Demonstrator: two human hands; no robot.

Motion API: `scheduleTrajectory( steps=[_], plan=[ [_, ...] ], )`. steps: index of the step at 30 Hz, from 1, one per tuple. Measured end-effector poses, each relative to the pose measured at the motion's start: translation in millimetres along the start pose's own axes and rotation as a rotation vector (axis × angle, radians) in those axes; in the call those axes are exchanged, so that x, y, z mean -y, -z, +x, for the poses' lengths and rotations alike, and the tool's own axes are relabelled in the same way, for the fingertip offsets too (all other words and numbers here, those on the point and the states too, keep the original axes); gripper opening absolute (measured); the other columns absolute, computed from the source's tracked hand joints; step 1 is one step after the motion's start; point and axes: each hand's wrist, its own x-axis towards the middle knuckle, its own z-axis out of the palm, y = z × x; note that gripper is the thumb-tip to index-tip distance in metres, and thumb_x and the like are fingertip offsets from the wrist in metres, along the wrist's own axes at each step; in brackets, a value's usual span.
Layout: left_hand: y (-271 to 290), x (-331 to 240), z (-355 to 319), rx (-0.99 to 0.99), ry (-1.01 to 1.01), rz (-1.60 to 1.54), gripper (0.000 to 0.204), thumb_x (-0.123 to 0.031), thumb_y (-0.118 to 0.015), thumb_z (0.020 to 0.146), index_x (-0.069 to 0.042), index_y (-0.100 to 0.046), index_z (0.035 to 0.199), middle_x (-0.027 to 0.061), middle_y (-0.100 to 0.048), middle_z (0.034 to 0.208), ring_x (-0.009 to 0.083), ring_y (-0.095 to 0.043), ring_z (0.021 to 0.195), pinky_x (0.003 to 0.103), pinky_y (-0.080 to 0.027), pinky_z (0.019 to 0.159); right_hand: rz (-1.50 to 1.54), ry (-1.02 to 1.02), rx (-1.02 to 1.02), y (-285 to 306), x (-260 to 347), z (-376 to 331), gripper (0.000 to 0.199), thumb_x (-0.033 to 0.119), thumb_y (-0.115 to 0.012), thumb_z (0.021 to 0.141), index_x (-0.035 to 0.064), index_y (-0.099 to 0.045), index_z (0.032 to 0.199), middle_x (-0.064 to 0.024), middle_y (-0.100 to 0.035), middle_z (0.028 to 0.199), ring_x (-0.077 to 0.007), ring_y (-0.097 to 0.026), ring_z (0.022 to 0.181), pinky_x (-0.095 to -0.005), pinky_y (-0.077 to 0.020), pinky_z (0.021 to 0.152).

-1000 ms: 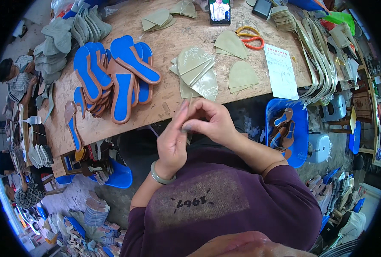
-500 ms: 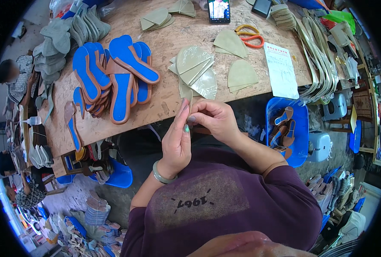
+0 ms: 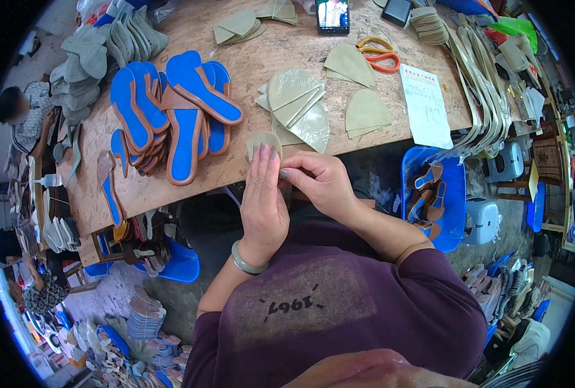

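Observation:
A pale beige piece with a rounded end (image 3: 254, 140) shows at the table's front edge, behind the fingers of my left hand (image 3: 263, 205). Those fingers are straight, pressed together and laid along the piece; the thumb is out of sight. Close against it, my right hand (image 3: 319, 184) pinches thumb and forefinger together beside the left palm. What lies in that pinch is too small to make out. Just beyond are similar half-round beige pieces (image 3: 292, 92), some under clear plastic. Another beige stack (image 3: 367, 111) sits to their right.
Brown soles with blue tops (image 3: 184, 145) are piled at the left of the table (image 3: 235, 64). Scissors with orange and yellow handles (image 3: 383, 59), a paper sheet (image 3: 424, 107), a phone (image 3: 332, 16) and hanging strips (image 3: 478, 84) lie around. A blue bin (image 3: 452, 220) stands right, below the table.
The beige piece has turned from edge-on to face-on and shifted slightly left. My left hand has rotated so the fingers' backs show. The right hand keeps its pinch, almost in place.

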Motion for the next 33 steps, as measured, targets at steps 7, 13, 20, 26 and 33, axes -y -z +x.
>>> scheduleTrajectory(
  steps=[7, 13, 20, 26, 33],
  plan=[
    [4, -7, 0, 0.038, 0.202, -0.361, 0.039, 0.002, -0.041, 0.097, 0.008, -0.043, 0.136, 0.0224, -0.049, 0.138, 0.0306, -0.049, 0.128, 0.037, -0.040, 0.105, -0.069, 0.017, 0.054, 6, 0, 1, 0.007, 0.003, -0.061, 0.089, -0.0030, -0.064, 0.091, -0.0019, -0.062, 0.082, -0.0062, -0.057, 0.071, -0.0212, -0.0469, 0.063],
    [9, 0, -5, -0.006, 0.560, -1.000, 0.025, -0.006, -0.048, 0.100, 0.006, -0.053, 0.122, 0.0170, -0.057, 0.130, 0.0166, -0.056, 0.116, 0.029, -0.044, 0.099, -0.155, 0.199, 0.151, 14, 3, 3, 0.006, 0.003, -0.065, 0.080, -0.0005, -0.064, 0.085, -0.0065, -0.063, 0.076, -0.0116, -0.061, 0.071, -0.0264, -0.0490, 0.062],
    [1, -13, -1, -0.092, 0.567, -0.995, 0.030, -0.010, -0.051, 0.100, 0.005, -0.053, 0.126, 0.0112, -0.063, 0.117, 0.0116, -0.059, 0.105, 0.024, -0.045, 0.091, -0.135, 0.223, 0.203, 16, 0, 1, 0.007, 0.002, -0.065, 0.076, 0.0007, -0.062, 0.082, -0.0043, -0.060, 0.076, -0.0121, -0.060, 0.069, -0.0257, -0.0491, 0.062],
    [8, 5, -8, -0.006, 0.699, -1.036, 0.033, -0.019, -0.054, 0.100, 0.003, -0.060, 0.124, 0.0053, -0.066, 0.106, 0.0079, -0.059, 0.095, 0.023, -0.048, 0.084, -0.056, 0.182, 0.331, 28, -7, 5, 0.006, 0.001, -0.065, 0.074, 0.0010, -0.063, 0.080, -0.0034, -0.058, 0.080, -0.0136, -0.057, 0.071, -0.0265, -0.0470, 0.065],
    [10, -6, -4, 0.057, 0.564, -0.669, 0.030, -0.011, -0.056, 0.097, 0.003, -0.061, 0.123, 0.0114, -0.065, 0.119, 0.0110, -0.061, 0.100, 0.025, -0.048, 0.088, -0.408, 0.157, 0.356, 30, 11, 6, 0.026, 0.022, -0.076, 0.076, 0.0010, -0.062, 0.082, -0.0081, -0.060, 0.081, -0.0212, -0.061, 0.070, -0.0308, -0.0497, 0.063]
  ],
)
